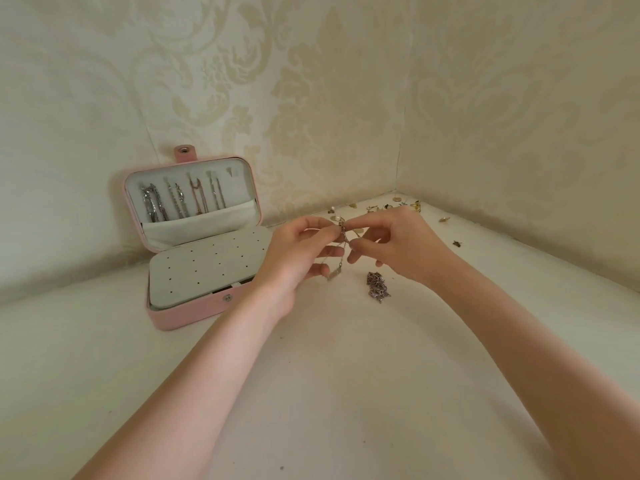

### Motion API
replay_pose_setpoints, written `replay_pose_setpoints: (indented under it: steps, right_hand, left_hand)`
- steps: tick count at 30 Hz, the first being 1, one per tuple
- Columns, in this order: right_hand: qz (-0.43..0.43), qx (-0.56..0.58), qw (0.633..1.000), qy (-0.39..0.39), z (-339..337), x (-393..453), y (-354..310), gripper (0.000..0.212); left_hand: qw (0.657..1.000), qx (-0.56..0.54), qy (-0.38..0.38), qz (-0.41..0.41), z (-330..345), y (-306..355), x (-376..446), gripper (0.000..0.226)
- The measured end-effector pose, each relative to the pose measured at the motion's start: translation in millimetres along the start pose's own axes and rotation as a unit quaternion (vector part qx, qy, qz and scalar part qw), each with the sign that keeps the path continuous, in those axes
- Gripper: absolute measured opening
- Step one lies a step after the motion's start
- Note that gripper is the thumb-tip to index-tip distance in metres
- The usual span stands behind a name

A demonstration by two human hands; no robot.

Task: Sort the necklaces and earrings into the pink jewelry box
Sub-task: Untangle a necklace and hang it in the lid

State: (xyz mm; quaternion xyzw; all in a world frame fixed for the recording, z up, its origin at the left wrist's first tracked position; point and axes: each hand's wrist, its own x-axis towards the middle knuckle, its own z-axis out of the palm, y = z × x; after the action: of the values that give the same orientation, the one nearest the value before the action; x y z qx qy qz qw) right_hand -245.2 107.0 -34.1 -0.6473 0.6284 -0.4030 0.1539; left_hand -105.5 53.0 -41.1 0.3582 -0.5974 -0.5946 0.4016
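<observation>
The pink jewelry box (180,318) stands open on the left of the white surface, lid leaning on the wall. Several necklaces (180,202) hang inside the lid; one hook (231,172) at the right is bare. A grey earring panel (207,265) with rows of holes covers the base. My left hand (298,258) and my right hand (398,247) are raised side by side to the right of the box, both pinching a thin chain necklace (341,254) whose pendant dangles between them. Another dark necklace (377,287) lies bunched below my right hand.
Small earrings (388,206) lie scattered along the wall in the far right corner, with two stray ones (456,243) further right. Patterned cream walls close the surface at the back and right.
</observation>
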Motion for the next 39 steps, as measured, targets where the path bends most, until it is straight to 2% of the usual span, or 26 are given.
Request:
replay_pose_setpoints:
  steps: [6, 11, 16, 20, 23, 30, 33, 36, 39]
  right_hand:
    - [-0.047, -0.064, 0.997, 0.004, 1.1, -4.8, 0.1, 0.030]
    - [-0.027, -0.163, 0.986, 0.014, 0.5, -3.4, 8.6, 0.024]
    - [0.006, -0.016, 1.000, -0.001, 0.6, -5.0, 5.1, 0.019]
    - [0.023, 0.093, 0.995, 0.022, 2.1, -6.8, 4.1, 0.016]
    - [0.057, 0.164, 0.984, 0.030, 2.5, -9.3, 1.0, 0.010]
    - [0.077, 0.175, 0.982, 0.009, 3.9, -8.6, 0.5, 0.010]
    - [0.079, 0.185, 0.979, -0.012, 3.0, -10.3, 1.0, 0.013]
    - [0.091, 0.193, 0.977, -0.023, 4.7, -10.6, 3.1, 0.017]
    - [0.109, 0.229, 0.967, -0.028, 4.8, -8.9, 6.7, 0.020]
  left_hand:
    - [0.999, 0.036, -0.015, -0.024, -0.1, -2.5, -1.1, 0.004]
    - [0.998, 0.056, 0.013, 0.034, 1.1, -2.3, -2.7, 0.008]
    - [0.990, 0.104, -0.006, 0.091, 2.7, -5.1, -4.2, 0.006]
    - [0.994, 0.070, -0.047, 0.071, 1.6, -3.9, -5.9, 0.005]
    - [0.995, 0.062, -0.041, 0.070, 0.3, -3.9, -6.0, 0.004]
    - [0.999, 0.030, -0.019, 0.041, -1.7, -1.2, -6.9, 0.005]
    - [0.997, 0.061, -0.020, 0.040, 0.5, -3.3, -6.8, 0.008]
    - [0.984, 0.153, -0.020, 0.087, 2.5, -7.7, -4.6, 0.012]
    - [0.983, 0.155, -0.026, 0.098, 3.0, -8.2, -4.1, 0.014]
